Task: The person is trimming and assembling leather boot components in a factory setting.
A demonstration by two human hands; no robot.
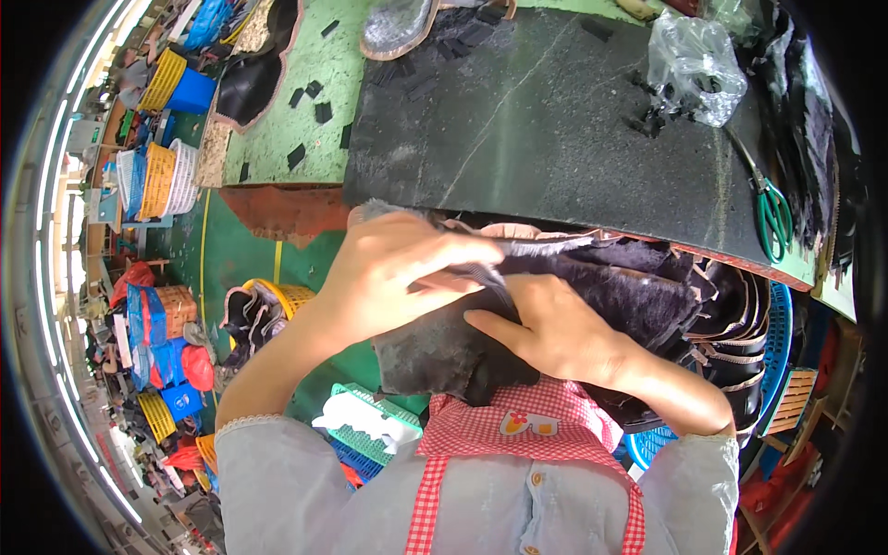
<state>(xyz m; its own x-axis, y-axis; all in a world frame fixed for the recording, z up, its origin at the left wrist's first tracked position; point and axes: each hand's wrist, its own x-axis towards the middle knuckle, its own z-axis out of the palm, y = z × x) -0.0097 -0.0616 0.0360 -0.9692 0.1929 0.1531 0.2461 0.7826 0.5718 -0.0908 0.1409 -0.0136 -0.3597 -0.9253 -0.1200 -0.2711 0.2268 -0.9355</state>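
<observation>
In front of my chest, a dark grey fuzzy-lined piece (430, 356) hangs between my hands at the table's near edge. My left hand (393, 268) is closed on the upper part of this piece, its thumb and fingers pinching around a dark strip (495, 282). My right hand (560, 328) grips the same piece just to the right, thumb on top and the other fingertips partly hidden. Close by on the right lie more dark fuzzy pieces (638, 296) with pale edges, below the table edge. My red checked apron (518, 416) is just under the held piece.
A black mat (555, 120) covers much of the green table (277, 153). Green-handled scissors (772, 217) and a clear plastic bag (698, 69) lie at its right. Small black patches (323, 113) are scattered at left. A blue basket (782, 324) holds stacked black pieces; a yellow basket (291, 296) stands lower left.
</observation>
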